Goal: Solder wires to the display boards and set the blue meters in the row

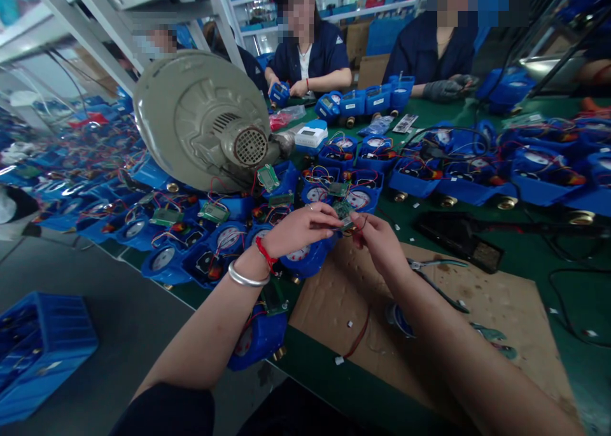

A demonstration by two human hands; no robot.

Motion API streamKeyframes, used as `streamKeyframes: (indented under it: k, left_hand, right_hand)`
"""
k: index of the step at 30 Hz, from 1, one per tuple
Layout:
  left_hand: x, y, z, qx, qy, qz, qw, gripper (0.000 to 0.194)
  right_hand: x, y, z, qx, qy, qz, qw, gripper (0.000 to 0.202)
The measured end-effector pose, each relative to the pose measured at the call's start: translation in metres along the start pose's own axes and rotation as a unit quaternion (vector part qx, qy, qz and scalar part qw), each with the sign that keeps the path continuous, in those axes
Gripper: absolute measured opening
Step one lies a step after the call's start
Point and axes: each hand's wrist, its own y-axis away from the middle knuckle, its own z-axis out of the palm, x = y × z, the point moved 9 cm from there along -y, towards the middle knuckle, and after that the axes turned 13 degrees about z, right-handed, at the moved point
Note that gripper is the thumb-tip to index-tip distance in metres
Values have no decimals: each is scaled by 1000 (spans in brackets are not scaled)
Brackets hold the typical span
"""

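Green bench (529, 267) bears cardboard (501, 305), blue housings (308, 265), seemingly a blower (191, 111).

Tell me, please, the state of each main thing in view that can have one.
Circuit board, raised between the hands
Left hand, touching the board
Right hand, pinching the board's edge
Blue meter housings at right, open-topped
Blue bin, open, contents showing
Cardboard, flat, stained
Pliers, lying on the cardboard
Short red wire, lying loose
Blower, on or off unclear

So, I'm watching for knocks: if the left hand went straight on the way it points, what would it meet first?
The left hand would likely meet the small green circuit board first, with the right hand just beyond; exact depth and contact are unclear.
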Motion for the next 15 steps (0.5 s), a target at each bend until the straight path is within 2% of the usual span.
streamKeyframes:
  k: [3,7,10,15]
  left_hand:
    - [3,0,1,-1,0,-3,1000,19]
    - [-10,6,-18,114,28,-70,991,21]
    - [-19,12,-34,191,-8,-103,976,19]
    - [-25,12,-38,202,-59,-102,972,19]
  right_hand:
    - [1,-2,-1,-6,0,-1,1000,34]
    - [-2,-1,2,-23,7,-16,1000,30]
    - [-2,0,4,-32,11,-21,999,31]
    - [-1,0,5,-34,-8,-21,999,31]
